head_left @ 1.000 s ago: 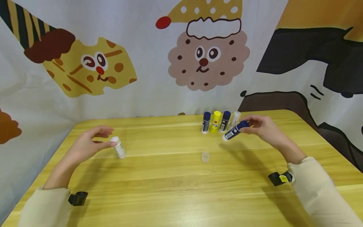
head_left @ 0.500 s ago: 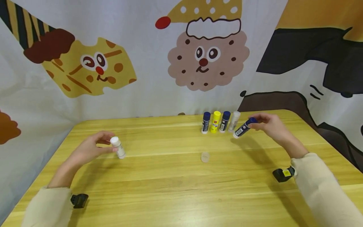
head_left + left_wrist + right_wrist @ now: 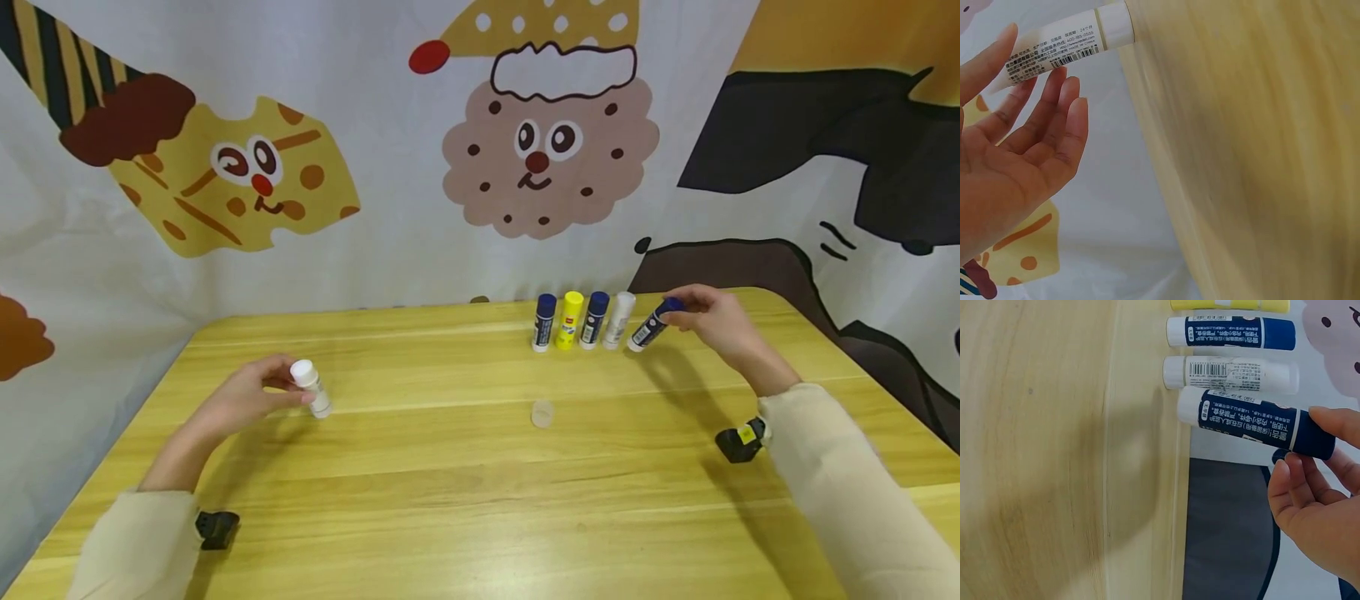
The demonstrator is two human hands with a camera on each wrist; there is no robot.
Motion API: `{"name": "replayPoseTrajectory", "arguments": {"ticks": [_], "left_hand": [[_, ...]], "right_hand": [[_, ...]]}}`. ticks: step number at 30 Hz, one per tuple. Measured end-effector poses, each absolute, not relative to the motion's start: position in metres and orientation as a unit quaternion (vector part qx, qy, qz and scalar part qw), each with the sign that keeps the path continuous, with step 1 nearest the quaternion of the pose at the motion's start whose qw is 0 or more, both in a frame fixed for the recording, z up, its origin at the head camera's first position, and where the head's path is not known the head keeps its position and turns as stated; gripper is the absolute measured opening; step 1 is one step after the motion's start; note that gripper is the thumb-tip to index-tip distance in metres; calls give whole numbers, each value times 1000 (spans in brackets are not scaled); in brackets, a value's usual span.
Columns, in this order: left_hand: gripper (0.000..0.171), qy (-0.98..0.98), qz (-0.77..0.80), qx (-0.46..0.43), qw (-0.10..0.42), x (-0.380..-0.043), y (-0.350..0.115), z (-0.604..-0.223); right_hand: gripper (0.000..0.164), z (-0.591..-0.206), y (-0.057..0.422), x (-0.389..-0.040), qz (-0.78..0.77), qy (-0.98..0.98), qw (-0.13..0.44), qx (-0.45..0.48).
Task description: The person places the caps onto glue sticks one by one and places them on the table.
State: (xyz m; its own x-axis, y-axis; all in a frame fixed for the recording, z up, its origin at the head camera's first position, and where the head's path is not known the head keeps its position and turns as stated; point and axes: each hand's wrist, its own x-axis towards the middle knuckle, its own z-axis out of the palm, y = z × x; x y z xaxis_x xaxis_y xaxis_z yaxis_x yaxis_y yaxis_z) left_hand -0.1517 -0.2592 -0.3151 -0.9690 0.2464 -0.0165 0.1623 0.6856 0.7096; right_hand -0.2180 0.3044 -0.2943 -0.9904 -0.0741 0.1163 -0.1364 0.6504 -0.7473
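My left hand (image 3: 251,398) pinches a white glue stick (image 3: 312,390) between thumb and fingers over the left side of the table; its barcode label shows in the left wrist view. At the back right, my right hand (image 3: 722,327) grips a navy glue stick (image 3: 655,325) by its blue cap, tilted with its white base down and to the left. Just left of it stands a row of upright glue sticks: a white one (image 3: 619,321), a navy one (image 3: 594,321), a yellow one (image 3: 569,321) and another navy one (image 3: 544,323).
A small round translucent disc (image 3: 542,414) lies on the wooden table (image 3: 450,500), in front of the row. Behind the table's back edge hangs a white cloth (image 3: 397,208) printed with cartoon figures. Each wrist wears a black camera (image 3: 738,443).
My right hand has carried the navy glue stick to the right and back, to the right end of the row. The left hand has shifted only slightly, still holding the white glue stick.
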Motion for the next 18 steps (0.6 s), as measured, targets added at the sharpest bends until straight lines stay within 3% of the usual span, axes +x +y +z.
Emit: {"name": "replayPoseTrajectory", "arguments": {"ticks": [18], "left_hand": [[36,919,373,114,62,-154,-259,-317]], "right_hand": [[39,-304,302,-233,420,-905,48,44]]}}
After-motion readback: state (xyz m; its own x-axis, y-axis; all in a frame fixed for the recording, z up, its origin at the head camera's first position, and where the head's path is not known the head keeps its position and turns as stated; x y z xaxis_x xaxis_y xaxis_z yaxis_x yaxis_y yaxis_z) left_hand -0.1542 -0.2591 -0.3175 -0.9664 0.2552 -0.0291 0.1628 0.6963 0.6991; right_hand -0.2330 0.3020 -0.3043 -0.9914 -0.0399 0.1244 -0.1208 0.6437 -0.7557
